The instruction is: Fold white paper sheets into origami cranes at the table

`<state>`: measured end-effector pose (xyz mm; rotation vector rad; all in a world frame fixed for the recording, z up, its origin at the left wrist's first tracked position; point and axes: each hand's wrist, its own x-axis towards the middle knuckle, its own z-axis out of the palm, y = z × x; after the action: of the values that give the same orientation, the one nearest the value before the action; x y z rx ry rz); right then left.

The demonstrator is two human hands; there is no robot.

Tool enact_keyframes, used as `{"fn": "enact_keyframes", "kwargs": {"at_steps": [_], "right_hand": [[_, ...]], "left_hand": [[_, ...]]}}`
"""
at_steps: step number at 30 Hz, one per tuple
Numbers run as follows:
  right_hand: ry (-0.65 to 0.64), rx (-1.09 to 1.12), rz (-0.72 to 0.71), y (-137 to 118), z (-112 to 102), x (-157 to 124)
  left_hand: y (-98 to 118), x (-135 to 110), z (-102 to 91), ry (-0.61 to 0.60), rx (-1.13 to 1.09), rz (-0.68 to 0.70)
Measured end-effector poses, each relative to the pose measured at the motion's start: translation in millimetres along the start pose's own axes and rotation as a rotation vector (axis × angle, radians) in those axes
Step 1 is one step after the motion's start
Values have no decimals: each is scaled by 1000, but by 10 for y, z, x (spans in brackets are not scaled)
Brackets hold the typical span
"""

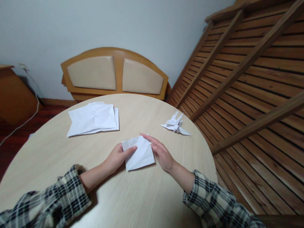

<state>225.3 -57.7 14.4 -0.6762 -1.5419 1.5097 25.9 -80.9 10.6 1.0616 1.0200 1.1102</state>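
Over the table, my left hand (117, 157) grips a folded square of white paper (141, 156), its thumb flat on top and its fingers underneath. My right hand (162, 153) is at the upper right edge of the same paper, fingers reaching along the far corner and partly hidden behind it. Crease lines run across the paper's upper face. Farther off to the right, a folded white paper crane (175, 124) rests on the table, touched by neither hand.
A pile of creased white sheets (94, 119) lies on the left of the round, light wood table (129, 201). Beyond it stands a padded wooden headboard (121, 53). Wooden slats (259, 99) lean at the right. A white cable (19, 124) trails at the left.
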Motion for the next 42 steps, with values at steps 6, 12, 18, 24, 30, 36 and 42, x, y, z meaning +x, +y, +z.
{"fn": "enact_keyframes", "kwargs": {"at_steps": [6,12,18,24,30,36,42], "right_hand": [[79,152,16,-8,34,32],[88,164,18,-34,55,35],[79,125,55,-8,33,22],[32,30,69,15,24,11],[22,32,79,-3,42,17],[104,85,103,43,28,36],[193,157,132,11,52,57]], "left_hand": [[3,-5,5,-29,7,-11],[-23,13,-11,-16,-39,-34],[-22,33,-15,-12,-25,-18],[-80,64,-45,7,-16,7],[-89,65,-50,22,-20,-13],[-84,70,-59,30,-11,-32],[-76,66,-37,90,-68,-73]]}}
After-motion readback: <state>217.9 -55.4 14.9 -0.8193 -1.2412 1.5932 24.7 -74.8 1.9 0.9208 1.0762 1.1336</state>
